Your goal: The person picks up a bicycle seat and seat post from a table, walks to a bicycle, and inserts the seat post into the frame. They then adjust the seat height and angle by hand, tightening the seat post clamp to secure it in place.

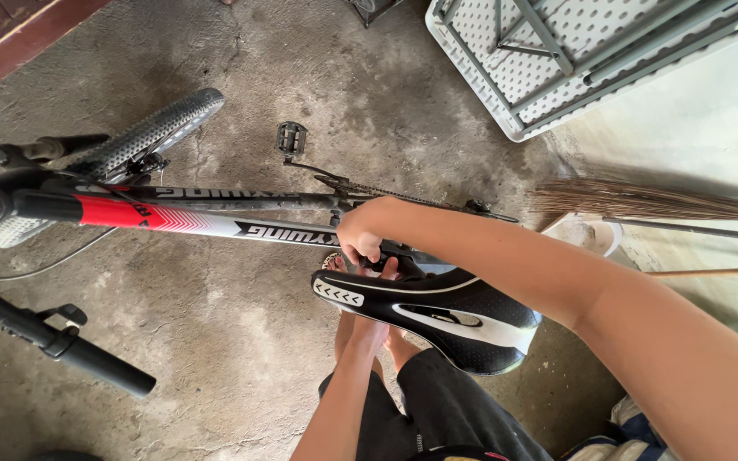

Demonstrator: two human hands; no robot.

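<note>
Down by the nose of the bicycle saddle [437, 320], the right hand [360, 235] is curled into a clenched grip, its fingers folded around something small and dark just above the saddle's front end; what exactly it pinches cannot be made out. The left hand [367, 329] reaches up from below, and its fingers disappear under the saddle's nose, so whether that grip is closed or released cannot be told. The saddle is black with white stripes and a long slot down its middle, and it sits right over the person's knees and dark shorts [437, 410].

Past the hands runs the bicycle frame [181, 218], a tube in white, red and black stretching to the left, roughly level across the view. Beyond it a black pedal [291, 137] sticks out on its crank, and the chain [386, 192] shows behind the right wrist. A knobby tyre [143, 137] lies further left, near a black handlebar grip [87, 358] at the lower left. All of this rests on a rough concrete floor [215, 341]. A grey folded table [557, 51] leans at the upper right, and a straw broom [642, 201] lies along the right wall.
</note>
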